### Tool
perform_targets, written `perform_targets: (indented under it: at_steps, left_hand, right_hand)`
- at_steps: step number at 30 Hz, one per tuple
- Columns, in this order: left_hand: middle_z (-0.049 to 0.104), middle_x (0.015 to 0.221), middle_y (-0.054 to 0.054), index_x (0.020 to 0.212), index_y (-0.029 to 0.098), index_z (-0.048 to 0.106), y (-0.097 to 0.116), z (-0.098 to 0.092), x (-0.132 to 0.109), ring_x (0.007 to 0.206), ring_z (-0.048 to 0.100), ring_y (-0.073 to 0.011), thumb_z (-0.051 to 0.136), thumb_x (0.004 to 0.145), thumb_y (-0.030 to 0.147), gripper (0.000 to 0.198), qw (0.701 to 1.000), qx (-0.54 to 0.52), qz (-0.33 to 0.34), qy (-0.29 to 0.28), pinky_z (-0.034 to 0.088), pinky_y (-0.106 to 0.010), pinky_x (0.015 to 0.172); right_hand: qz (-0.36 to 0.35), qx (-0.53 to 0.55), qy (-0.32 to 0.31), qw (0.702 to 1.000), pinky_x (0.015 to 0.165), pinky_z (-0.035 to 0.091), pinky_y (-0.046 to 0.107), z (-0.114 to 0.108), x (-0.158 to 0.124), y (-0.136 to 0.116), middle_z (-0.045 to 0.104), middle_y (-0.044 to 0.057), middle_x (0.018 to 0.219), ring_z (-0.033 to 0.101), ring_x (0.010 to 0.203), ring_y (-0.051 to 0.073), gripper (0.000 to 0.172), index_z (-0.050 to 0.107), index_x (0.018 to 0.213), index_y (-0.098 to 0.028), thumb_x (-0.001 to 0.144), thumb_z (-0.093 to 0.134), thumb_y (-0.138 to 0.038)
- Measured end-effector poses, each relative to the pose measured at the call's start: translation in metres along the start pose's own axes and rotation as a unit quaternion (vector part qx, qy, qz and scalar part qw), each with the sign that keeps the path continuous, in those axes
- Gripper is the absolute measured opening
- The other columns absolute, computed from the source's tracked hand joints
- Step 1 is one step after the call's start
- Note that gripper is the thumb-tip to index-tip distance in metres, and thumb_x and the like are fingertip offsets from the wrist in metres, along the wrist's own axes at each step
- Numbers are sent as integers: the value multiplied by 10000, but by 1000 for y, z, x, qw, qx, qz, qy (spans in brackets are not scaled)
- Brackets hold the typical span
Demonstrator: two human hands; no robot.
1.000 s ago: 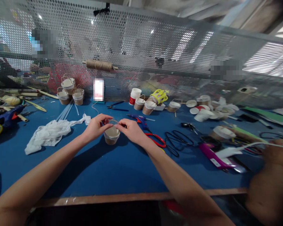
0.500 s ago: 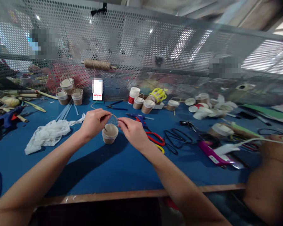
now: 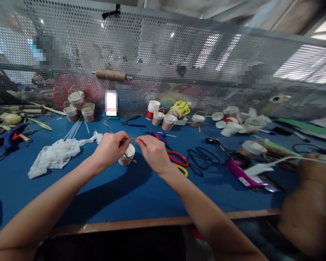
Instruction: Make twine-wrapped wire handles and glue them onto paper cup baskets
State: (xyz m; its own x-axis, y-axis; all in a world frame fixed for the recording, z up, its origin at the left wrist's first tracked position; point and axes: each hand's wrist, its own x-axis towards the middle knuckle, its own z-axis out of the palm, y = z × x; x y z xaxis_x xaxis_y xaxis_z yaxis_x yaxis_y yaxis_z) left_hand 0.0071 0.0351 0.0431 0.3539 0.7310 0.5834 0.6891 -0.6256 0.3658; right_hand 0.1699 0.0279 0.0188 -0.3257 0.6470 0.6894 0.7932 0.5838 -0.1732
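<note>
Over a small brown-and-white paper cup [image 3: 124,160], my two hands face each other with a short gap between them. My left hand [image 3: 111,148] pinches a thin length of twine [image 3: 133,139]. On the other side, my right hand [image 3: 153,150] pinches the same twine with thumb and forefinger. A thin brown strand [image 3: 130,158] crosses the front of the cup below my left fingers. From the twine roll [image 3: 110,75] at the back, a loose line trails down toward my left hand.
Several small cups with twine handles [image 3: 87,113] stand at the back left. A crumpled white cloth [image 3: 55,156] lies left. To the right are a blue glue gun [image 3: 158,135], red-handled scissors [image 3: 178,158], a black cord [image 3: 199,161] and a purple tool [image 3: 240,175]. Another person's arm [image 3: 309,206] is far right.
The twine between my fingers was arched higher and is now lower and flatter. My left hand has moved slightly right and down. A brown strand now crosses the cup's front.
</note>
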Motion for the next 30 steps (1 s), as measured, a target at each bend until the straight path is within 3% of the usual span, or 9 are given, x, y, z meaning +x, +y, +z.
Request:
perform_targets:
  at_steps: [9,12,15,19,23,26,28,30]
  left_hand:
    - [579,490,8,654,150,590,4,3,-5,421,463,-83,489,765,198,157,999,-43,-30,3,315,-188,431]
    - [577,490,15,664,147,593,4,0,-4,426,465,-80,499,763,209,150,997,-75,-36,0,319,-185,433]
    - [586,503,10,676,144,594,4,-2,-4,441,483,-86,499,767,224,154,993,-102,-48,-19,331,-187,438]
    - [590,509,14,695,153,593,6,0,-5,454,504,-91,495,775,232,149,991,-120,-39,-37,345,-187,448]
    - [563,475,33,682,157,577,10,0,-6,425,473,-77,488,773,204,135,993,-110,-20,-28,330,-181,435]
    - [550,466,35,666,153,572,9,-2,-4,417,456,-72,496,765,209,137,992,-118,-33,-22,326,-179,431]
    - [561,486,25,672,148,572,6,-2,-2,432,474,-78,500,763,233,143,988,-138,-64,-19,336,-183,435]
    - [568,506,13,683,144,568,2,-1,-1,453,501,-88,501,763,260,155,980,-168,-102,-9,350,-188,440]
  right_hand:
    - [8,29,7,1000,711,452,298,-1,0,1,643,79,780,593,756,183,212,592,798,-166,871,402,-224]
    - [-3,61,4,998,718,460,279,-7,0,0,641,71,810,596,773,170,159,592,881,-161,850,462,-248]
    - [-6,78,-4,997,709,467,281,-12,-1,-2,637,83,839,597,785,175,223,575,970,-141,827,505,-298]
    - [12,89,-31,995,713,452,266,-12,-3,-5,658,58,804,607,758,158,168,603,861,-166,854,449,-233]
    - [49,114,-41,991,641,435,226,-12,-2,-8,654,25,692,604,655,130,190,621,786,-166,849,445,-200]
    - [92,171,-43,980,656,451,237,-12,1,-8,668,30,735,617,683,134,171,626,828,-168,838,460,-210]
    - [147,239,-41,959,663,476,259,-11,1,-7,671,49,801,625,728,150,171,600,925,-164,803,525,-255]
    - [203,315,-52,926,637,497,280,-13,-1,-7,662,72,827,627,730,161,275,559,982,-148,766,571,-318]
